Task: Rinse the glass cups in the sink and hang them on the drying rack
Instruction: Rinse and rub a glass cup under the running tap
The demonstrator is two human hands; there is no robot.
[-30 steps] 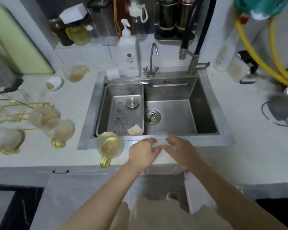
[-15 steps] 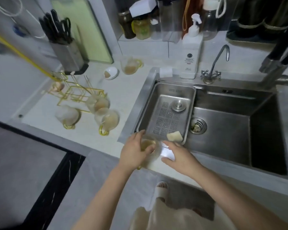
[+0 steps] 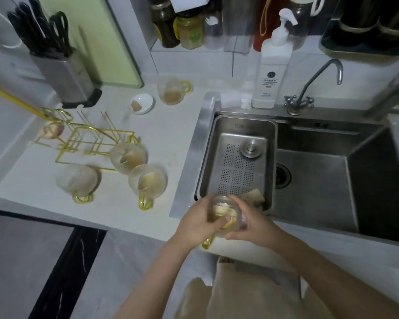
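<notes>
Both hands meet at the near rim of the sink (image 3: 313, 194), cupping 1 glass cup (image 3: 226, 214) between them. The left hand (image 3: 199, 223) wraps the cup's left side, fingers curled round it and thumb across the mouth; the right hand (image 3: 251, 223) curls round its right side. The cup sits over the sink's near left corner, its gold handle (image 3: 207, 244) pointing down toward the person.

Just far of the cup lies the perforated steel tray (image 3: 237, 162), filling the sink's left part; the right part of the basin is open down to the drain (image 3: 282, 176).

On the counter (image 3: 166, 139) to the left stand 3 more glass cups near the gold drying rack (image 3: 88, 141): 1 at (image 3: 77, 180), 1 at (image 3: 148, 183), 1 at (image 3: 127, 156). A 4th (image 3: 172, 90) stands far back, beside a small white dish (image 3: 142, 103).
</notes>
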